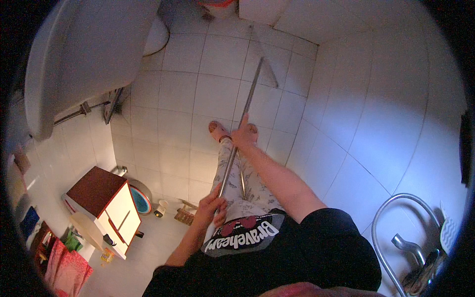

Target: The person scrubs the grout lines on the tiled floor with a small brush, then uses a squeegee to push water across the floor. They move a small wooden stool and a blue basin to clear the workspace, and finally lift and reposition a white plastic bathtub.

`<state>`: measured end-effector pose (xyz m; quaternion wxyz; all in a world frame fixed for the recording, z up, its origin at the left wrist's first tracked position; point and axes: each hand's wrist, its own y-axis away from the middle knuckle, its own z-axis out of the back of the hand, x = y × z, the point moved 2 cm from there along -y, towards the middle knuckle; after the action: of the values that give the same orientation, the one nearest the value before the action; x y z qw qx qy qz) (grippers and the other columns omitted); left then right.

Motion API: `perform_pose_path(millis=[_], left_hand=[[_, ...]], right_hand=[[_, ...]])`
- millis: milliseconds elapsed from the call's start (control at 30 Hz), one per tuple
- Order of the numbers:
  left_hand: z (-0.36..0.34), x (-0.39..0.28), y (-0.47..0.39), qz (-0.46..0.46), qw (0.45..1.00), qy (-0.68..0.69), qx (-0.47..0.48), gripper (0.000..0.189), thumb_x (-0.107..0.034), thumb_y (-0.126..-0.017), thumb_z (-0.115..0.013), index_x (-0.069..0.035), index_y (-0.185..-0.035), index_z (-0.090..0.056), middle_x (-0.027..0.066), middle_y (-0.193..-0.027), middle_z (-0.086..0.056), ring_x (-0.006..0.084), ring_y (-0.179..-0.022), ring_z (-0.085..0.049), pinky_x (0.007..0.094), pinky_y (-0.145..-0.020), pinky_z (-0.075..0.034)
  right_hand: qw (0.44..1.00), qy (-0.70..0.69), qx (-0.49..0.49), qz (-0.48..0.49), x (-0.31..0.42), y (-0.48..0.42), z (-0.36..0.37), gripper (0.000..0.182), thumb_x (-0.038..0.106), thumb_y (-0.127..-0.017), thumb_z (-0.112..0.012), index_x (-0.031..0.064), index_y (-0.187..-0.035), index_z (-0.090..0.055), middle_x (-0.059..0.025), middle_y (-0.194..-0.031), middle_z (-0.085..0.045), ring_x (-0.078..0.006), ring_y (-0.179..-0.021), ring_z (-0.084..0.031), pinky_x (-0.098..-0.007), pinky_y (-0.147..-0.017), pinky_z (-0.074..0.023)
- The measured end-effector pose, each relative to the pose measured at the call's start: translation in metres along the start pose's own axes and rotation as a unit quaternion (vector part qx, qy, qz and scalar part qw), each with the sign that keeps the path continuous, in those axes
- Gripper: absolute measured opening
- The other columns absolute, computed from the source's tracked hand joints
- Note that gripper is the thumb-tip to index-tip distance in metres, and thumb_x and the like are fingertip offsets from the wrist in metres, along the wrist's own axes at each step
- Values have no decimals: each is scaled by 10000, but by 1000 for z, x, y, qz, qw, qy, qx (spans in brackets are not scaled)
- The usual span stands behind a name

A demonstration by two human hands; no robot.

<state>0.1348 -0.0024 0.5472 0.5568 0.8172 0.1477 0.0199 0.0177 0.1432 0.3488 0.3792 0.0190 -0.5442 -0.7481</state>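
Observation:
A long metal pole [252,89] runs slantwise down the middle of the view, with both my hands around it. My left hand [213,206] grips its near end, close to my waist. Further down the shaft, my right hand [245,134] is closed around it, one finger lying along the metal. At the far end, a blurred, pale, wide head [270,72] rests on the tiled floor [219,89]; it looks like a floor squeegee or wiper, though its exact kind cannot be told. My feet [219,130] stand on the tiles beside the pole.
A white washbasin [89,55] juts out at upper left, above a metal bracket [113,105]. At lower left stand a cabinet with a dark red top [97,191] and a round blue basin [141,198]. A shower hose [376,226] and faucet [408,247] hang at right.

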Motion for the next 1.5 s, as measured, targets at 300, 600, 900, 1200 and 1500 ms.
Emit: perform_pose_path(millis=[300,600,900,1200,1500], left_hand=[[-29,-24,-78,-25,976,207,62,499,-96,-871,-467,-178,-1337,-307,31,-667,-430,96,-339,-298,236,-290,-285],[44,48,52,-76,972,218,-52,481,-120,-892,-436,-189,-1344,-289,19,-645,-388,86,-338,-298,221,-267,-283],[51,18,64,-7,999,12,-44,540,-76,-876,-453,-154,-1371,-250,39,-625,-438,100,-357,-361,233,-298,-298],[3,-41,-39,56,981,11,186,607,-44,-844,-470,-68,-1375,-176,48,-615,-455,111,-391,-383,239,-341,-323],[74,-71,38,57,994,94,10,562,16,-802,-506,-61,-1324,-314,48,-659,-469,78,-405,-344,215,-328,-285]], right_hand=[[992,-123,-17,-35,-41,-113,30,566,217,-787,-510,43,-1270,-274,-144,-806,-559,-304,-835,-571,-439,-925,-335],[973,-3,211,96,45,24,-129,859,40,-728,-489,42,-1355,99,-232,-842,-542,-337,-701,-563,-422,-643,-470],[966,-244,82,22,2,44,-93,708,70,-737,-536,25,-1312,-126,-177,-858,-545,-291,-602,-553,-378,-482,-478],[739,-652,-82,-147,-66,14,14,235,30,-770,-440,127,-961,-344,-57,-576,-397,-189,-449,-400,-331,-388,-342],[761,-587,31,-275,29,37,-51,169,237,-741,-530,76,-788,-512,-82,-628,-512,-261,-651,-518,-421,-621,-366]])
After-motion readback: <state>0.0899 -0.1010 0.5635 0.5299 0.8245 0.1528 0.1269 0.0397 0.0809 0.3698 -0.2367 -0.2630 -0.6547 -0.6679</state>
